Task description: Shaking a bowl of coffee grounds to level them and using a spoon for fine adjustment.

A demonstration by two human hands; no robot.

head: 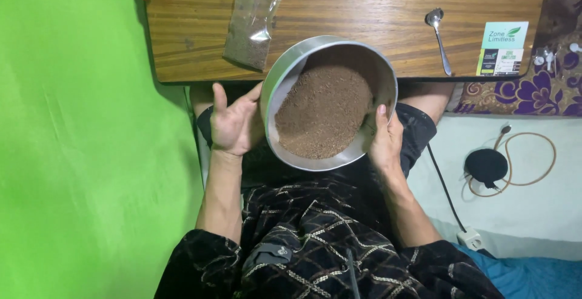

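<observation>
A round metal bowl (285,71) filled with brown seed-like grains (324,111) is tilted toward me above my lap, at the front edge of a wooden table (364,8). My left hand (233,123) presses against the bowl's left wall with its fingers spread. My right hand (385,138) grips the right rim, thumb over the edge. A clear plastic bag (250,26) partly filled with the same brown grains lies on the table to the left of the bowl.
A metal spoon (439,35) lies on the table to the right. A printed card (503,47) sits at the table's right end. A green sheet (79,141) covers the left. A black round device with a coiled cable (486,165) lies on the white surface at right.
</observation>
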